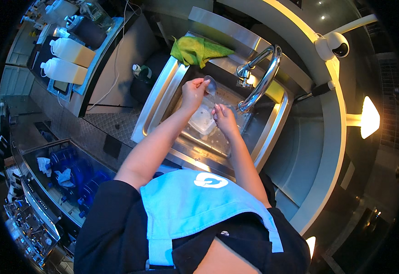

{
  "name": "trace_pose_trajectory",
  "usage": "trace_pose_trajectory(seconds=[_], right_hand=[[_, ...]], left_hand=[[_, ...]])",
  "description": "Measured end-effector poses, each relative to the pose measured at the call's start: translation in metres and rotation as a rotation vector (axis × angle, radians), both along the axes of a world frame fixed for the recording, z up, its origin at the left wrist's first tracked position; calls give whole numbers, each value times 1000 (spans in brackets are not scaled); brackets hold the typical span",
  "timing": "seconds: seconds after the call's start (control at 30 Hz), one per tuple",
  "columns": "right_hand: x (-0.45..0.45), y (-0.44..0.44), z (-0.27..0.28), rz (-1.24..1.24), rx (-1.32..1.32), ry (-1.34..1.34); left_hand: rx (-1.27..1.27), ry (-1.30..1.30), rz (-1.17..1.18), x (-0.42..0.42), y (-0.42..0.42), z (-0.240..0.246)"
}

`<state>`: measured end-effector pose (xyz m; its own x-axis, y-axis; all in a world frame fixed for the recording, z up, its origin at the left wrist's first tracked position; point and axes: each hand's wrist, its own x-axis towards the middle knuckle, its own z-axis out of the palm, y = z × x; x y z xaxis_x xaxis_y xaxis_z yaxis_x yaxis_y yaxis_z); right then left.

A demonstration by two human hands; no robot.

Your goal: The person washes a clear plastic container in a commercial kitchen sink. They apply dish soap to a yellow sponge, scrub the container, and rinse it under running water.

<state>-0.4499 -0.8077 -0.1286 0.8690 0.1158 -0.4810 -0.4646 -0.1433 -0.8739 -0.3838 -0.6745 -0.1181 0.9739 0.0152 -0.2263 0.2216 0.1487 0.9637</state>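
A metal spoon (211, 84) is held over the stainless steel sink (254, 132). My left hand (193, 93) pinches it by the rim of its bowl. My right hand (224, 118) is closed around what looks like the lower end of the spoon's handle, which my fingers mostly hide. Below both hands, a whitish translucent plastic container (201, 120) lies in the basin, partly covered by my right hand. The curved chrome faucet (275, 73) arches over the basin to the right of my hands.
A green cloth (199, 51) drapes over the sink's far left corner. Squeeze bottles (64, 70) stand on the counter at left, near a white cable (117, 58). Large blue water bottles (72, 171) sit lower left. A white camera (333, 46) is mounted at right.
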Motion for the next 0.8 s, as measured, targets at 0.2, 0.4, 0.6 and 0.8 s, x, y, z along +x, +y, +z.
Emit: trace_pose_trajectory(seconds=[0.2, 0.4, 0.6, 0.8], right_hand=[[2, -17, 8, 20, 387, 193], [-7, -10, 18, -260, 637, 492], [-9, -24, 20, -288, 683, 572], [-3, -28, 23, -304, 649, 598]], left_hand=[[124, 14, -118, -18, -1, -9], [-179, 445, -255, -42, -21, -29], [116, 412, -348, -33, -38, -49], [8, 291, -300, -36, -50, -48]])
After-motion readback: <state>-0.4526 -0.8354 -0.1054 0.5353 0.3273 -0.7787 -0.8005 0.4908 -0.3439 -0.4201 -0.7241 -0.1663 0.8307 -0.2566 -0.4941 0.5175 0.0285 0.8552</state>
